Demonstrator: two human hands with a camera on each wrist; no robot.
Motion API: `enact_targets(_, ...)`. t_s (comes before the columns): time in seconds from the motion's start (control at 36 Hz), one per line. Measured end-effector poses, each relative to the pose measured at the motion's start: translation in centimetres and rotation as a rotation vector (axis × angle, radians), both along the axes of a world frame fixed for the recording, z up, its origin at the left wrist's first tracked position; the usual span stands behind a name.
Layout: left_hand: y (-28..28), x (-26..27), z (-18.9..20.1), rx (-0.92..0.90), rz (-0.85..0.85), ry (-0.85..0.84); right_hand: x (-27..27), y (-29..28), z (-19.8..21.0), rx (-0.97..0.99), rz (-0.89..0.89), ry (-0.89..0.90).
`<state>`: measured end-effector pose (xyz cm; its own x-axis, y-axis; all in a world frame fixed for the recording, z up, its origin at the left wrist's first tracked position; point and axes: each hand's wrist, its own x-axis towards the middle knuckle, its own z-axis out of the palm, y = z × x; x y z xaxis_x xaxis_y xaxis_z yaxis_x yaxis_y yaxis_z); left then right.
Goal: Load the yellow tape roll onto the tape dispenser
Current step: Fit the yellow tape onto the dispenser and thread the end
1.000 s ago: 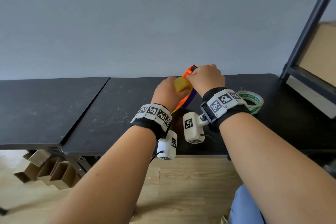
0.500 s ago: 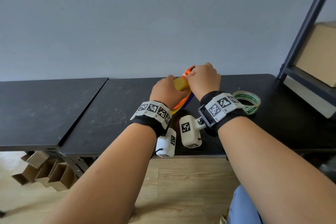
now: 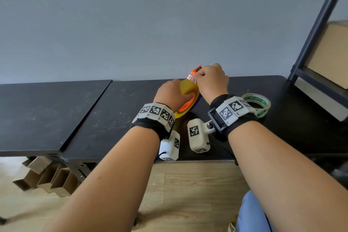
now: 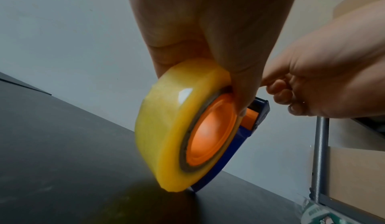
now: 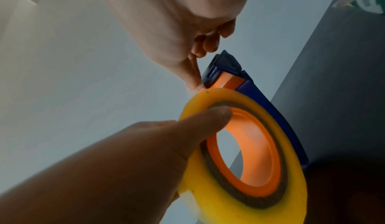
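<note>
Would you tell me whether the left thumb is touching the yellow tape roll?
Touching. The right wrist view shows the left thumb pressed on the yellow tape roll at its inner rim.

On my black table [image 3: 116,118], both hands [image 3: 211,81] crowd the tape dispenser [image 3: 195,100] at the far centre, blocking approach from the near side. A green-printed tape roll [image 3: 260,105] sits just right of my right wrist, and beyond it a metal shelf frame [image 3: 316,24] closes off the far right. I see bare tabletop stretching left, an open lane toward the adjoining table [image 3: 37,115].
</note>
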<state>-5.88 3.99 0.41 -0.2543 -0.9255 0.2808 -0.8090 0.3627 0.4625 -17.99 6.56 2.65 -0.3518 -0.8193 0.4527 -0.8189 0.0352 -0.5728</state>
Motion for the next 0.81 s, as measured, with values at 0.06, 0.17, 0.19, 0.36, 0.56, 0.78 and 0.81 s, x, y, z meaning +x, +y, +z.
enact_targets(0.06,0.1,0.1,0.1,-0.009,-0.006,-0.006,0.1,-0.1,-0.1,-0.003,-0.022,-0.019)
enact_targets(0.17,0.4,0.3,0.1,-0.018,-0.007,0.004,-0.6,-0.5,-0.1,-0.05,-0.059,-0.119)
enact_targets(0.19,0.5,0.4,0.1,-0.016,-0.006,0.015,-0.7,-0.5,0.0,-0.058,-0.058,-0.131)
enact_targets(0.36,0.8,0.1,0.3,-0.004,-0.006,0.043,-0.6,-0.4,-0.2,-0.107,-0.052,-0.211)
enact_targets(0.56,1.1,0.5,0.6,0.008,-0.002,0.045,-0.6,-0.6,-0.1,-0.139,-0.001,-0.334)
enact_targets(0.78,1.2,0.3,0.8,0.003,0.063,0.008,0.2,-0.3,-0.1,-0.073,0.018,-0.375)
enact_targets(0.81,1.3,0.2,0.8,-0.001,0.066,0.004,0.1,-0.4,-0.1,-0.07,0.019,-0.365)
